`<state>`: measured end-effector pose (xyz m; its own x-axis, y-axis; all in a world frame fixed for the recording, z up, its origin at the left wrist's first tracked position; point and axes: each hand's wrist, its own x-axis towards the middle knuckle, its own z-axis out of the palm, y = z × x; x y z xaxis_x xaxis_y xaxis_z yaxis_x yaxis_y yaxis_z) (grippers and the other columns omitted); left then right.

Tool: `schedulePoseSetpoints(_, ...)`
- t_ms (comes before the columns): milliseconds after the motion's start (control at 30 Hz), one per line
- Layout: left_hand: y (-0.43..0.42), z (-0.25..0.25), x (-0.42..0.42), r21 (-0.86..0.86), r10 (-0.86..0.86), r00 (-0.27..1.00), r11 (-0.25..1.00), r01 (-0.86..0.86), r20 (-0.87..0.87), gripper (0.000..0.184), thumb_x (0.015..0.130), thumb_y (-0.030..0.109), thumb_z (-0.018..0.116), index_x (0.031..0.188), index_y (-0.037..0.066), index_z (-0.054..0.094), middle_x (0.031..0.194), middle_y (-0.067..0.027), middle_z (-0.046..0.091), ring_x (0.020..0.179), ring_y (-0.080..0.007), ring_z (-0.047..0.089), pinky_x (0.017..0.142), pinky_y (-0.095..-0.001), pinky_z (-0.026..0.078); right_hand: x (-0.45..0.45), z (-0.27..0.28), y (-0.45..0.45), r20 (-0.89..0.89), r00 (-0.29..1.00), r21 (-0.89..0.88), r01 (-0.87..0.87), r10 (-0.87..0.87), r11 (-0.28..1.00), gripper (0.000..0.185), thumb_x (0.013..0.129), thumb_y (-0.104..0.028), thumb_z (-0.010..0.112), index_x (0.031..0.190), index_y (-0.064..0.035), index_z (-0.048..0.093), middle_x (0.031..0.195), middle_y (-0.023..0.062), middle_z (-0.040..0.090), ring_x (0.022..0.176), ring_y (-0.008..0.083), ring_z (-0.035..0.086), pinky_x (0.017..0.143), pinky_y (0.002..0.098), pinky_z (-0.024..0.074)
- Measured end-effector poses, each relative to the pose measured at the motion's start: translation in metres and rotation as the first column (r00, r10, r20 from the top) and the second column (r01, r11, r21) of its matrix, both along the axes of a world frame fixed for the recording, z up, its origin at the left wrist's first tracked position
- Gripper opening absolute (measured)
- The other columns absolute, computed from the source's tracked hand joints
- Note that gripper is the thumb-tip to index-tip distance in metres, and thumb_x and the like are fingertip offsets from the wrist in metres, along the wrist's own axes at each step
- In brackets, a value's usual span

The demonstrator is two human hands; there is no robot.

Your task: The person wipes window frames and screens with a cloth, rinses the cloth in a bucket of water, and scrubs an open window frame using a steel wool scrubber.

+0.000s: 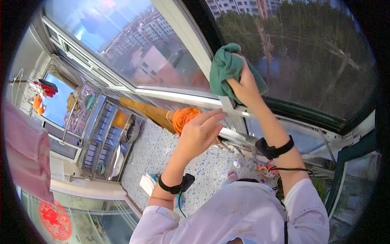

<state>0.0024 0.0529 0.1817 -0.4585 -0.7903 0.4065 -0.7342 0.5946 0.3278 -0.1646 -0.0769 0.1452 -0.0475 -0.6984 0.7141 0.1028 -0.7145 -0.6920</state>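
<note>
My right hand [247,86] grips a bunched green cloth [224,67] with the thumb across it. The cloth lies against the window's upright frame and the edge of the dark glass pane [300,69]. My left hand [200,134] is raised lower and to the left, its fingers stretched out and holding nothing. Just behind it is a bundled orange cloth [185,118] beside a long brown-yellow cloth [146,109]; whether my fingers touch the orange one I cannot tell. Each wrist wears a black strap with a small device and cable.
A metal shelf rack [103,138] stands at the far left on the speckled floor [156,148]. A pink cloth [26,150] hangs close on the left. Below right, an opened window sash [353,187] juts inward. White folded papers or cloths [147,184] lie near my left forearm.
</note>
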Motion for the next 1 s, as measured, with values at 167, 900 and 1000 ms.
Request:
schedulePoseSetpoints(167, -0.025, 0.009, 0.005, -0.153, -0.021, 0.999, 0.988, 0.016, -0.032, 0.035, 0.082, 0.013, 0.067, 0.116, 0.005, 0.061, 0.119, -0.0139, 0.063, 0.102, -0.0323, 0.062, 0.086, -0.0387, 0.051, 0.024, -0.004, -0.010, -0.069, 0.956, -0.155, 0.273, -0.286, 0.950, 0.059, 0.072, 0.004, 0.061, 0.129, -0.0028, 0.045, 0.123, 0.0219, 0.052, 0.117, 0.0421, 0.047, 0.103, 0.0440, 0.0355)
schedulePoseSetpoints(900, -0.139, 0.262, 0.010, -0.849, -0.028, 0.991, 0.520, -0.096, -0.130, 0.072, 0.083, 0.018, 0.067, 0.143, 0.004, 0.030, 0.149, -0.0234, 0.025, 0.136, -0.0406, 0.027, 0.110, -0.0487, 0.026, 0.032, 0.425, -0.082, 0.248, 0.872, -0.693, 0.464, -0.422, 0.551, 0.038, 0.079, -0.008, 0.065, 0.114, 0.0009, 0.053, 0.101, 0.0262, 0.063, 0.097, 0.0461, 0.059, 0.086, 0.0478, 0.0475)
schedulePoseSetpoints(1000, -0.151, 0.300, 0.005, -0.896, -0.110, 0.978, 0.429, -0.114, -0.176, 0.084, 0.080, 0.024, 0.073, 0.145, 0.003, 0.024, 0.150, -0.0241, 0.021, 0.137, -0.0404, 0.024, 0.111, -0.0503, 0.024, 0.016, 0.479, -0.074, 0.076, 0.915, -0.719, 0.325, -0.396, 0.614, 0.036, 0.084, -0.011, 0.064, 0.117, 0.0000, 0.055, 0.106, 0.0199, 0.064, 0.100, 0.0345, 0.061, 0.087, 0.0402, 0.0486)
